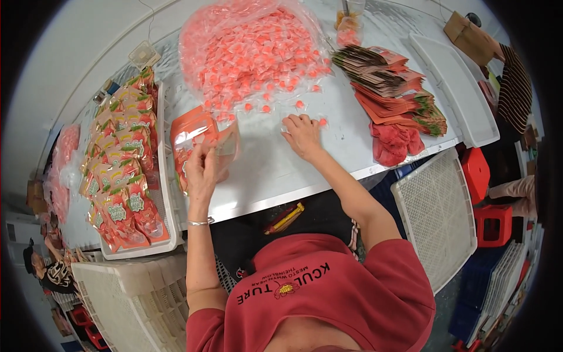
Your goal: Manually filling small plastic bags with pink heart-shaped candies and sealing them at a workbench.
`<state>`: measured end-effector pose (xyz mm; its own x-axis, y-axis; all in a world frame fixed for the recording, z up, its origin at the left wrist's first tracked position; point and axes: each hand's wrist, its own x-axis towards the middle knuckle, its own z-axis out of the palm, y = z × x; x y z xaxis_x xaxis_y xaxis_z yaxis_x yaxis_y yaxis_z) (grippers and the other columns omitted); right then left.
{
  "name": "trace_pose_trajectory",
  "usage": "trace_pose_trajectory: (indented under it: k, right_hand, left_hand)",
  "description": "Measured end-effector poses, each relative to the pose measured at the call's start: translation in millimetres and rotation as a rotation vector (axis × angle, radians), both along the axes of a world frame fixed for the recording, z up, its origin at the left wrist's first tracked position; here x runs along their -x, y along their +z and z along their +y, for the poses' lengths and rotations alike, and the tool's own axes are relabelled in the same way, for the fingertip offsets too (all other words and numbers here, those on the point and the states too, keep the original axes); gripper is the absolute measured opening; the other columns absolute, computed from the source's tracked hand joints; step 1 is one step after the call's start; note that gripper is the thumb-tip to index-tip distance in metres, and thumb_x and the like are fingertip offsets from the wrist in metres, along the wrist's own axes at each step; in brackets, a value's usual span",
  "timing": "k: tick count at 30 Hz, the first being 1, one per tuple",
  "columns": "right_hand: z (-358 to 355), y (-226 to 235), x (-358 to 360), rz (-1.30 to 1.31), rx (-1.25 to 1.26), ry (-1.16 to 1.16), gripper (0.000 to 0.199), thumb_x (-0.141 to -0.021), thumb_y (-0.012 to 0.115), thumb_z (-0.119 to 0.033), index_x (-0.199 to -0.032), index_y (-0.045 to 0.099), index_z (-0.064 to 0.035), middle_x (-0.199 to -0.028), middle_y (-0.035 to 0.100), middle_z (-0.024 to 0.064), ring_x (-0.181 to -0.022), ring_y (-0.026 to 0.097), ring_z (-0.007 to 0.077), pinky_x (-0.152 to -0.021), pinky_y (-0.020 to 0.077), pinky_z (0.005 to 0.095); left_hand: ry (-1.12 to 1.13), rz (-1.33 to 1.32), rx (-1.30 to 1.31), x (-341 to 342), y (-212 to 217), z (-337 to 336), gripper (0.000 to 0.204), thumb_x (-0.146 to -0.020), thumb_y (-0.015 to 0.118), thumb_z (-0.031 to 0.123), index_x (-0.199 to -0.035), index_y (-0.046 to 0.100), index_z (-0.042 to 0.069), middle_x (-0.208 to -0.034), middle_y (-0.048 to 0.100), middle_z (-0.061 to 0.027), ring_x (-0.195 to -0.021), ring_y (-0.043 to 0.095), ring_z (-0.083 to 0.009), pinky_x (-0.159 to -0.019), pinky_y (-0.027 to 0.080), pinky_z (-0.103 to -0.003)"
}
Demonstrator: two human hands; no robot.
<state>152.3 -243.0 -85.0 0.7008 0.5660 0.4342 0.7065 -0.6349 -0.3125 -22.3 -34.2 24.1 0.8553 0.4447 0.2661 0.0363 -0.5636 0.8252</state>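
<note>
My left hand (202, 167) is closed with its fingertips pinching the edge of a clear-and-red plastic pouch (229, 146). Under and beside it, more red pouch material (193, 126) lies at the left of the table, and I cannot tell how many pouches there are. My right hand (304, 136) rests on the tabletop with its fingers slightly bent and apart. One small wrapped red candy (322, 122) lies just right of those fingers; another candy (299, 104) sits just beyond them. Farther back spreads a big heap of wrapped candies (252, 64) on a clear plastic bag.
Filled pouches (126, 158) stand in rows in a white tray (170, 205) on the left. Flat pouches (393, 88) are stacked at right, above a red cloth (396, 145). A white tray (469, 111), plastic cup (350, 26), crates (135, 293) and red stools (492, 226) surround the table.
</note>
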Motion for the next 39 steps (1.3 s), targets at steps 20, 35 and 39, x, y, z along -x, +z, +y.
trace_pose_trajectory:
  k: [20,35,39]
  right_hand:
    - [-3.3,-2.3,14.8,-0.274,0.101,0.185,0.032,-0.083,0.055,-0.039,-0.105,0.061,-0.0175,-0.116,0.056,0.0065,-0.111,0.048,0.0229,-0.085,0.0400,0.0409]
    - [58.2,147.4,10.1,0.761,-1.152,0.329,0.046,-0.096,0.034,-0.040,-0.074,0.054,-0.0057,-0.063,0.053,0.0027,-0.058,0.050,0.0139,-0.055,0.0406,0.0288]
    - [62.6,124.1,17.7,0.021,-0.670,0.318,0.035,-0.093,0.037,-0.024,-0.077,0.057,0.0006,-0.076,0.059,0.0143,-0.071,0.055,0.0334,-0.067,0.0441,0.0406]
  left_hand:
    - [0.004,-0.094,0.199,4.5,25.1,-7.3,0.022,-0.091,0.052,0.013,-0.073,0.043,0.005,-0.070,0.038,0.0067,-0.064,0.031,-0.0020,-0.055,0.027,-0.018]
    - [0.010,-0.252,0.028,-83.5,-2.7,-66.2,0.014,-0.084,0.047,0.008,-0.075,0.045,-0.004,-0.063,0.055,-0.0169,-0.053,0.053,-0.0273,-0.053,0.043,-0.037]
    - [0.132,-0.191,0.005,-80.8,8.5,-69.4,0.015,-0.084,0.046,0.008,-0.075,0.046,-0.003,-0.064,0.056,-0.0191,-0.056,0.055,-0.0316,-0.054,0.043,-0.039]
